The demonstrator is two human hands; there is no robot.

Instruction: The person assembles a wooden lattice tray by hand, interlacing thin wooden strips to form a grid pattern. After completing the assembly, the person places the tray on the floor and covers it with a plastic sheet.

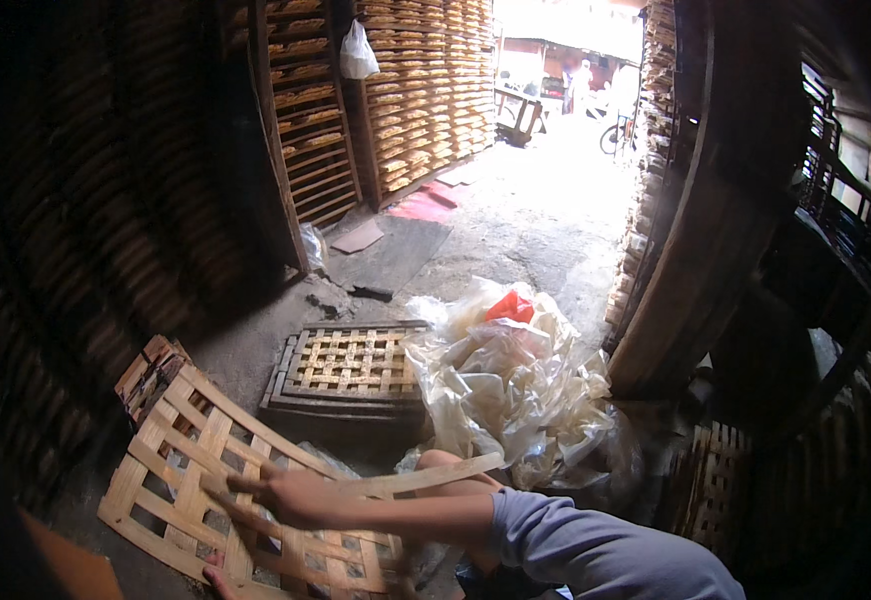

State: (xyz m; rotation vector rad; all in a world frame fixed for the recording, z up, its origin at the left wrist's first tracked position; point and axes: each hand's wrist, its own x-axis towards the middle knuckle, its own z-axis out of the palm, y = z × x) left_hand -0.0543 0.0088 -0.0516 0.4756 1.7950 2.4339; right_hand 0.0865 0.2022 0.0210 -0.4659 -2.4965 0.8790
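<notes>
A woven bamboo lattice panel slants across the lower left, its pale slats crossing with square gaps between them. My right hand is over its middle, fingers closed on a bamboo strip and slightly blurred. A long strip end sticks out to the right beyond the panel, past my forearm. Only some fingers of my left hand show, curled at the panel's near edge; the rest is hidden. My bent knee shows behind the strip.
Stacked lattice panels lie ahead, beside a heap of crumpled clear plastic. A small bundle stands left. Slatted racks line the left wall. A thick wooden post rises at right. More panels lean lower right.
</notes>
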